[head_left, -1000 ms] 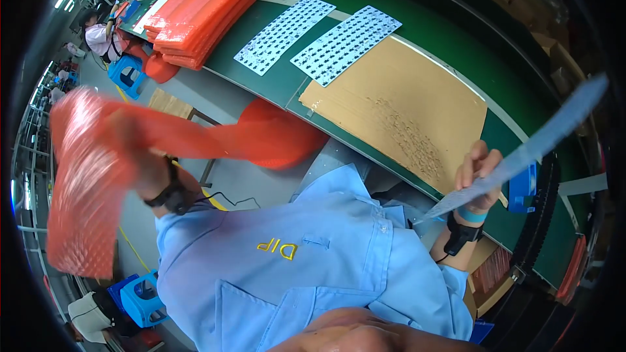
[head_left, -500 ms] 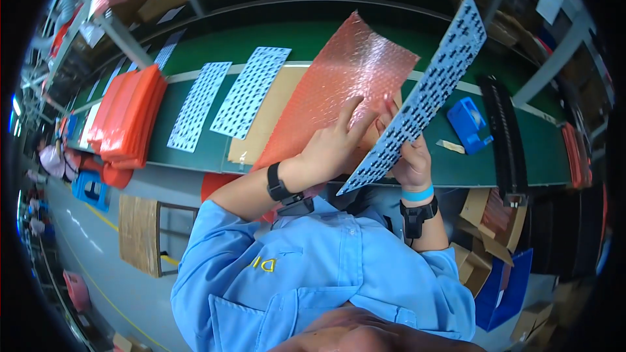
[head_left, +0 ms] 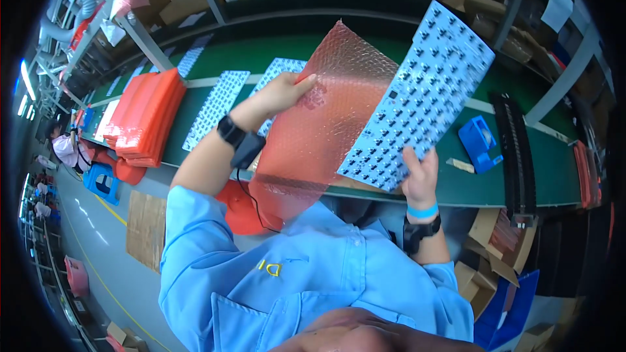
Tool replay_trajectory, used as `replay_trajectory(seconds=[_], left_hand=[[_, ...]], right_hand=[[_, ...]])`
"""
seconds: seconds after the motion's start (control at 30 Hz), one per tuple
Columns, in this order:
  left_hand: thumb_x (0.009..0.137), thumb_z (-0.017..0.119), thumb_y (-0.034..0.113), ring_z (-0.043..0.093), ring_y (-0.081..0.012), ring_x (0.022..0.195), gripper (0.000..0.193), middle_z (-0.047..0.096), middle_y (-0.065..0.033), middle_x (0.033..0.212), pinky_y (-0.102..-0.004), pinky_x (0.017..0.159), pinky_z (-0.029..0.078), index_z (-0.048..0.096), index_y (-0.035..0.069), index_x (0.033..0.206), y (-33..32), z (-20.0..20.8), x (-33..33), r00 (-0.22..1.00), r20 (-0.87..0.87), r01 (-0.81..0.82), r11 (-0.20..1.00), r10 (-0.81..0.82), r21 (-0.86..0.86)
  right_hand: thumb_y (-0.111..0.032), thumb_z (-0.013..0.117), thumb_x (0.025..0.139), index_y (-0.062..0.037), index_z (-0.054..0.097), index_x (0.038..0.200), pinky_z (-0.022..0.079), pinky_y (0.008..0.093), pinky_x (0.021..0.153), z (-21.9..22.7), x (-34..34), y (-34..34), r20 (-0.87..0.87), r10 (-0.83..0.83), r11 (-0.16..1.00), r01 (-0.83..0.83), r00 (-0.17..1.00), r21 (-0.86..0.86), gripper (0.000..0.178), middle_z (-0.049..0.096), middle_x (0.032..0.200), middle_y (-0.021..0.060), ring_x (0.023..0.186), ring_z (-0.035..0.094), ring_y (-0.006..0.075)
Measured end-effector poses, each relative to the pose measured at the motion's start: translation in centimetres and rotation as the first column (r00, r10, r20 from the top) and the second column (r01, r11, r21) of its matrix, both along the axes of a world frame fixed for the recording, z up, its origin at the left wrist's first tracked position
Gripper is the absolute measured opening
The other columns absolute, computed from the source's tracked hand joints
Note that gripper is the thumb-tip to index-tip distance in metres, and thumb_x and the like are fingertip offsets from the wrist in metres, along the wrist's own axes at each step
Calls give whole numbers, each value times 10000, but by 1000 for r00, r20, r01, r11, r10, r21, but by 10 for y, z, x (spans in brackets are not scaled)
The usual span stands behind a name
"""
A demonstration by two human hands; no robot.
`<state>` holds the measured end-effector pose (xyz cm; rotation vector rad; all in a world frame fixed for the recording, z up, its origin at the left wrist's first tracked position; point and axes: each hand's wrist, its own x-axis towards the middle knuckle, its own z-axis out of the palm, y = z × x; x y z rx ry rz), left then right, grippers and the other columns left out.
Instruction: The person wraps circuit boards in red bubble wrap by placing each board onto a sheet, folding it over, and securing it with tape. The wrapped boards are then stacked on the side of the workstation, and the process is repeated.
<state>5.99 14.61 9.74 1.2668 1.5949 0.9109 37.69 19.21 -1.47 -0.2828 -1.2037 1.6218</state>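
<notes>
My left hand [head_left: 284, 96] pinches the left edge of a red, see-through bubble-wrap bag [head_left: 326, 124], which hangs over the front of the bench. My right hand [head_left: 420, 179] grips the lower right edge of a keyboard circuit board [head_left: 424, 91], thumb on its face. The board is held up tilted, its pale face with rows of small dark parts toward me. Its left edge overlaps the bag; whether they touch I cannot tell. Two similar boards lie on the bench beyond my left arm: one board [head_left: 217, 107] in plain sight, another board [head_left: 277, 72] partly hidden by my hand and the bag.
A stack of red bubble-wrap bags [head_left: 145, 117] sits at the left on the green bench [head_left: 450, 186]. Toward the right are a blue tape dispenser [head_left: 479, 143] and a long black rail [head_left: 515, 156]. Open cardboard boxes [head_left: 479, 280] stand below. Farther left, another person [head_left: 68, 146] sits.
My left hand has moved left and now grips the bag's edge, pulling the bag apart from my right hand. The board has turned its face more toward me.
</notes>
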Motion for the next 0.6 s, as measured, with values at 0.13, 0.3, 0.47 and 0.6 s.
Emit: replay_trajectory(seconds=[0.13, 0.3, 0.47, 0.6], left_hand=[[1073, 418, 357, 648, -190, 1073, 479, 668, -125, 1197, -323, 936, 514, 536, -29, 1332, -51, 26, 19, 982, 179, -80, 985, 51, 155], [1082, 354, 390, 643, -217, 1111, 519, 647, -142, 1251, -368, 953, 525, 510, -18, 1361, -86, 26, 42, 806, 591, -180, 951, -4, 251], [1076, 317, 434, 631, -247, 1148, 572, 604, -161, 1316, -395, 993, 514, 457, -11, 1407, -107, 26, 51, 694, 717, -237, 960, 62, 147], [1068, 268, 480, 618, -259, 1173, 628, 574, -161, 1354, -400, 1003, 511, 410, -3, 1443, -112, 23, 50, 579, 802, -123, 957, -145, 261]], right_hand=[[-63, 627, 946, -19, 500, 1371, 424, 370, 1052, 24, -12, -34, -4, 93, 995, -93, 996, 44, 445, 620, 1305, 62, 1210, 569, 190], [-84, 622, 959, -47, 530, 1351, 434, 376, 1049, 12, -79, -74, -76, 527, 830, -532, 847, -169, 404, 623, 1304, 58, 1203, 579, 185], [-140, 647, 960, -53, 535, 1346, 453, 389, 1042, 13, -103, -85, -128, 617, 740, -627, 777, -243, 411, 629, 1298, 57, 1180, 600, 191], [-163, 656, 959, -53, 528, 1348, 466, 391, 1033, 17, -103, -82, -124, 627, 732, -636, 769, -244, 425, 628, 1297, 57, 1178, 602, 192]])
